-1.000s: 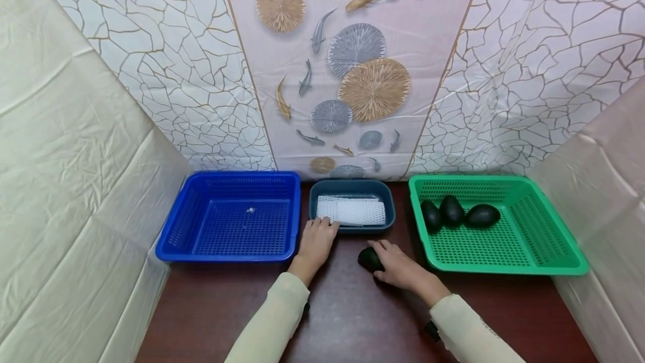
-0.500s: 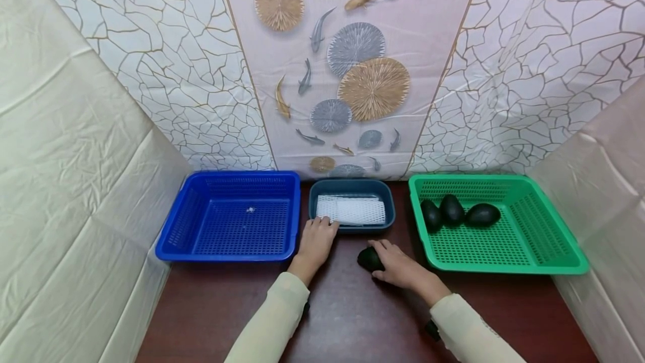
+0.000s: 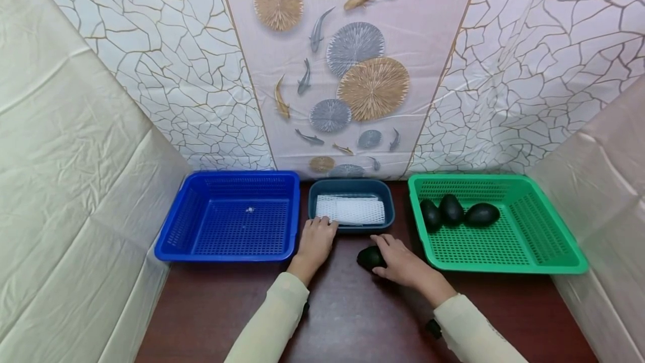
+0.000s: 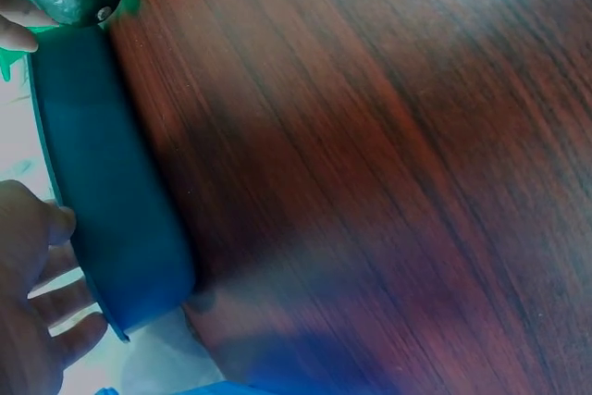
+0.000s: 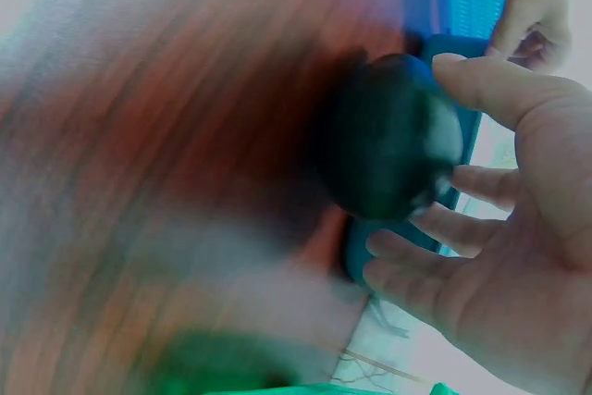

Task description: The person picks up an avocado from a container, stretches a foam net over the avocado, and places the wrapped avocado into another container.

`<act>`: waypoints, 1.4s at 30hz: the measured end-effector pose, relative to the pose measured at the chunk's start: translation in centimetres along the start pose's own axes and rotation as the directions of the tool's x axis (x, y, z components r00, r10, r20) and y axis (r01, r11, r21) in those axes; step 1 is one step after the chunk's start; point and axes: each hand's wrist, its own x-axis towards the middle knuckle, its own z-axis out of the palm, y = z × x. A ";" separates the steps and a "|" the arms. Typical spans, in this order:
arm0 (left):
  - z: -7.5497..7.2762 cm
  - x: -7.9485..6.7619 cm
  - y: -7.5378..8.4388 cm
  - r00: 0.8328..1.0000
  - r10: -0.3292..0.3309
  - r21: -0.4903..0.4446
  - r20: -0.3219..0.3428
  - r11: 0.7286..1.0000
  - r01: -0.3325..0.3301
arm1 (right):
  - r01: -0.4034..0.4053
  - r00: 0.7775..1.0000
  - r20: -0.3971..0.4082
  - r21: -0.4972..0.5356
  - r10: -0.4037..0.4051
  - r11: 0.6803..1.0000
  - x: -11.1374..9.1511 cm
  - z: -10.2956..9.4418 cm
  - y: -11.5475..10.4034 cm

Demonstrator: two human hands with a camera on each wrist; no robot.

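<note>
A dark green avocado (image 3: 370, 258) lies on the table in front of a teal tray (image 3: 353, 229). My right hand (image 3: 398, 261) is beside it, thumb and fingers spread loosely around its right side. In the right wrist view the avocado (image 5: 393, 136) shows just beyond the spread fingers. My left hand (image 3: 317, 241) rests at the tray's near left corner, its loosely bent fingers reaching over the rim. The left wrist view shows its thumb at the rim of the tray (image 4: 120, 173). White foam net sleeves (image 3: 360, 212) lie stacked inside the tray.
On the right stands a green basket (image 3: 504, 265) holding 3 avocados (image 3: 482, 215). A blue basket (image 3: 227, 257) stands on the left, with a small white scrap (image 3: 249, 209) on its floor. Patterned cloth (image 3: 332, 144) hangs behind them.
My right hand has loosened around the avocado and shifted slightly right, its fingers more apart. The avocado and my left hand have stayed almost in place.
</note>
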 end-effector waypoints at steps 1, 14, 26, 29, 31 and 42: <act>0.0 0.0 0.0 1.000 -0.002 -0.004 -0.009 1.000 0.002 | 0.005 1.000 -0.006 -0.005 -0.005 1.000 -0.1 -0.2 -0.1; -2.7 2.5 0.7 0.993 -0.100 -0.062 -0.067 0.993 0.096 | 0.050 0.993 -0.103 -0.077 -0.058 0.996 -0.3 -3.9 -1.3; -4.1 6.2 0.7 0.990 -0.112 -0.104 0.090 0.987 0.121 | 0.046 0.982 -0.184 0.003 -0.045 0.999 2.9 -5.1 -1.5; -3.5 6.8 0.7 0.984 -0.109 -0.103 0.139 0.987 0.124 | 0.041 0.981 -0.189 0.035 -0.034 0.999 3.7 -5.0 -1.3; -3.0 7.1 0.7 0.978 -0.111 -0.097 0.174 0.987 0.129 | 0.038 0.981 -0.192 0.050 -0.028 0.998 4.2 -5.0 -1.2; -0.8 7.7 0.9 0.972 -0.085 -0.073 0.221 0.992 0.104 | -0.020 0.985 -0.168 0.128 0.042 0.992 5.5 -4.8 -0.4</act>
